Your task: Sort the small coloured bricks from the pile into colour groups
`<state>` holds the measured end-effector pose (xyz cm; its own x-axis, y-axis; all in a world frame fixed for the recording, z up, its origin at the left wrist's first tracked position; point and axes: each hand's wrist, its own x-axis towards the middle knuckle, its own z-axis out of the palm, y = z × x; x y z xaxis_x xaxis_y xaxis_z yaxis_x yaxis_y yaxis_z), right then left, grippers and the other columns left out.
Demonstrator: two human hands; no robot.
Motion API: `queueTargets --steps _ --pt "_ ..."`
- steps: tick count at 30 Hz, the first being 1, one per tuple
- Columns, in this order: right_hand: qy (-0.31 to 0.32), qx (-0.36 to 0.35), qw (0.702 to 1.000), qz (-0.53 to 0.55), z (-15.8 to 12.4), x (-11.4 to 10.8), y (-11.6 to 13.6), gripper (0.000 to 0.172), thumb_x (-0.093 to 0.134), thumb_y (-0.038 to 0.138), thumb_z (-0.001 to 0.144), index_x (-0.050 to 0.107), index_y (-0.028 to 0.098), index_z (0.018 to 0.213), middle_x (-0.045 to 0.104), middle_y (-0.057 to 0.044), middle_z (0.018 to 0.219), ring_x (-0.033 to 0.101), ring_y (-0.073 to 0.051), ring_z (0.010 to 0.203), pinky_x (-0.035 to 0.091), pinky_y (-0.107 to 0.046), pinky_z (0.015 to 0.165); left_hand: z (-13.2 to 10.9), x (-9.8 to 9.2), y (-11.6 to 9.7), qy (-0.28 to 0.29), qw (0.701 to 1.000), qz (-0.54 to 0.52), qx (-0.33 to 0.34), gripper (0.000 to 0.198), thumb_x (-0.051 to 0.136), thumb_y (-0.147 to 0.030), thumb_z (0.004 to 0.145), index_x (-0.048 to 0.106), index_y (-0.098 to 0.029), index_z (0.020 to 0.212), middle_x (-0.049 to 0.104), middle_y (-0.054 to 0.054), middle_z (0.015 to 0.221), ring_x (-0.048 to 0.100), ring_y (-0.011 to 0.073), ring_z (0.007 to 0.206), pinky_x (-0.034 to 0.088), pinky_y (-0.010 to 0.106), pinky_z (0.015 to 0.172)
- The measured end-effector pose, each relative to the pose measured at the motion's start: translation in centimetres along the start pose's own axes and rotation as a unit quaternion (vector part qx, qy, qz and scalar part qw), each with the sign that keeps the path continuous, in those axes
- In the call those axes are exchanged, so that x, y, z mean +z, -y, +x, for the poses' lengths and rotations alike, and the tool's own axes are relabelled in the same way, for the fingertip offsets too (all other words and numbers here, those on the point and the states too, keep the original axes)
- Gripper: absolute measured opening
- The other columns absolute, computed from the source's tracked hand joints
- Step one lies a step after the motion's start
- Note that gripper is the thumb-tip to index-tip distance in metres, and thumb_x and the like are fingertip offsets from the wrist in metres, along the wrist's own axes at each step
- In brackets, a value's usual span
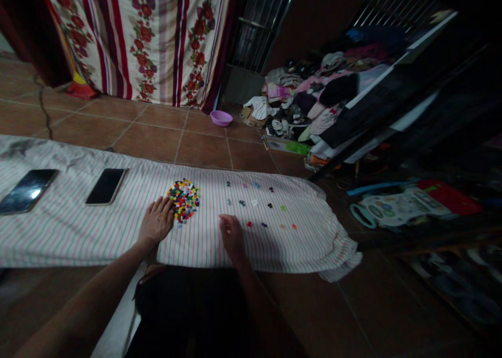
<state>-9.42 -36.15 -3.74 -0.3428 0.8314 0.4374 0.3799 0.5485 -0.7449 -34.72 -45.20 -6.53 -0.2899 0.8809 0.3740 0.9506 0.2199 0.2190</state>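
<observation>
In the head view, one heap of small coloured pieces [183,203] lies on one striped cloth [204,248], and everything else can be placed from it. The left hand [157,219] is at the heap's left edge, its fingers stretched out and lying nearly side by side, the tips touching the outermost pieces. The right hand [232,235] is to the right of the heap and apart from it, its fingers curled in towards the thumb; whether they pinch a piece I cannot tell.

Thirteen little clusters show to the right of the heap, in three rows. The far row has four: green [228,183], pink [243,186], blue [257,185] and dark brown [271,189]. The middle row has five: light grey [229,202], dark grey [242,203], white [254,203], black [270,205] and lime green [283,208]. The near row has four: red [249,224], dark blue [264,224], tan [282,226] and orange [294,226]. In this dim light, each seems to be only a few pieces.

Left of the heap lie two phones [105,187], one nearer to it than the other. Beyond the heap, on the tiled floor [157,135], stands one purple basin [221,118], and behind that hangs one flowered curtain [164,44].
</observation>
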Motion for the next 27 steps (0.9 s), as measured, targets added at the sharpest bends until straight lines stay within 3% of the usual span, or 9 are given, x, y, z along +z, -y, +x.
queueTargets --steps 5,9,19,27 --pt "0.096 -0.002 0.995 -0.033 1.2 5.4 2.4 0.028 0.046 0.015 0.087 0.069 0.024 0.099 0.066 -0.004 0.096 0.063 -0.015 0.089 0.051 -0.026 0.081 0.0 0.0 0.1 -0.012 1.000 -0.024 -0.003 0.047 0.029 -0.030 0.093 0.052 -0.011 0.129 0.051 0.017 0.139 0.041 0.0292 0.134 0.032 0.048 0.108" --pt "0.122 -0.003 0.990 -0.077 1.8 7.6 2.4 0.030 0.048 0.013 0.086 0.071 0.025 0.102 0.065 -0.004 0.096 0.061 -0.016 0.093 0.050 -0.026 0.086 0.2 -0.3 0.0 -0.009 1.000 -0.016 -0.002 0.046 0.029 -0.030 0.094 0.052 -0.012 0.129 0.052 0.017 0.137 0.042 0.0282 0.133 0.032 0.048 0.108" --pt "0.130 -0.009 0.980 -0.150 1.3 8.5 2.2 0.027 0.054 0.021 0.088 0.070 0.029 0.109 0.062 -0.002 0.096 0.059 -0.017 0.093 0.047 -0.025 0.080 0.1 -1.0 -0.2 0.000 0.999 -0.026 0.024 0.041 0.030 -0.033 0.095 0.059 -0.016 0.118 0.055 0.013 0.134 0.038 0.0287 0.135 0.032 0.049 0.108" --pt "0.131 -0.013 0.978 -0.163 1.5 8.5 2.5 0.022 0.057 0.025 0.089 0.069 0.029 0.107 0.064 -0.002 0.097 0.059 -0.017 0.094 0.046 -0.026 0.081 -1.1 -0.7 -0.3 -0.022 0.998 -0.063 0.008 0.045 0.030 -0.031 0.094 0.045 -0.013 0.133 0.053 0.018 0.134 0.040 0.0293 0.134 0.034 0.051 0.108"
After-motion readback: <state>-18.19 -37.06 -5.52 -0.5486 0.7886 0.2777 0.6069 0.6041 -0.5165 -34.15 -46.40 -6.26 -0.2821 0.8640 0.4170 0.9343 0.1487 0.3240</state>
